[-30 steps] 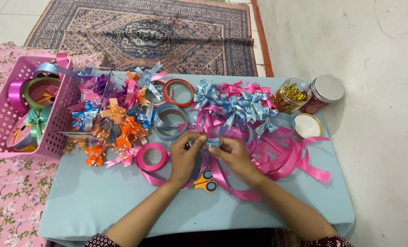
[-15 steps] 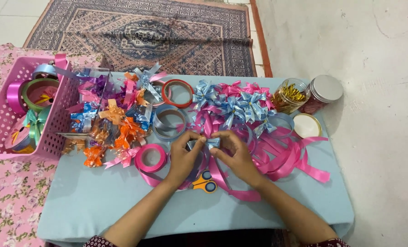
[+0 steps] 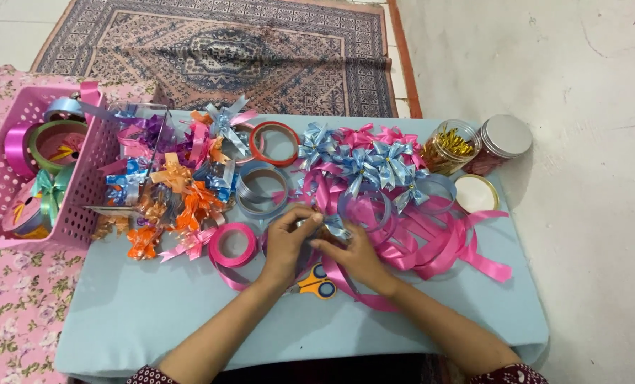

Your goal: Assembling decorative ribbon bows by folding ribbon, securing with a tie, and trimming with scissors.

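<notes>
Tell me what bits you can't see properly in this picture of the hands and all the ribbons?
Head view only:
- The light blue ribbon piece between the left hand and right hand: the fingers cover most of it, so its shape is unclear.
- The yellow-handled scissors: blades hidden under the hands.
- The pink basket: cut off by the left edge.
- The open jar: its gold contents are too small to identify.
</notes>
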